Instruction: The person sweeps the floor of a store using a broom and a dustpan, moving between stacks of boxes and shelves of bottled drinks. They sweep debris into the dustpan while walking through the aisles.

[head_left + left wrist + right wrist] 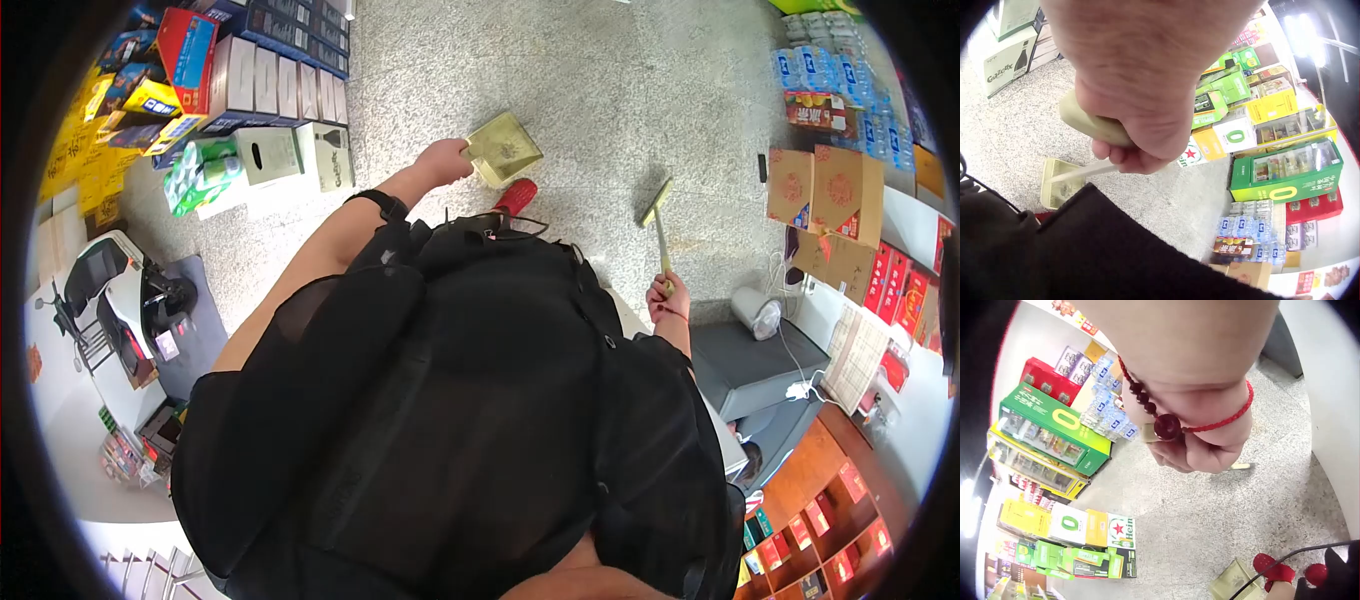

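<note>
My left hand [443,162] grips the handle of a pale yellow-green dustpan [510,145], ahead of me in the head view. In the left wrist view, curled fingers wrap the thick handle end [1088,122], and the shaft runs down to the toothed pan [1055,197] near the floor. On the other side, my right hand [670,297] holds the handle of a broom [656,202], whose narrow pale head points forward over the floor. Seen from the right wrist, the fist [1204,450] hides most of the broom. A red shoe [515,197] is close beside the dustpan.
Speckled floor [600,80] stretches ahead. Stacked boxes [280,85] line the left, with a scooter [125,300] behind them. Cartons [825,190] and packs of bottled water [830,65] stand at the right. A dark grey seat [750,360] is near my right arm.
</note>
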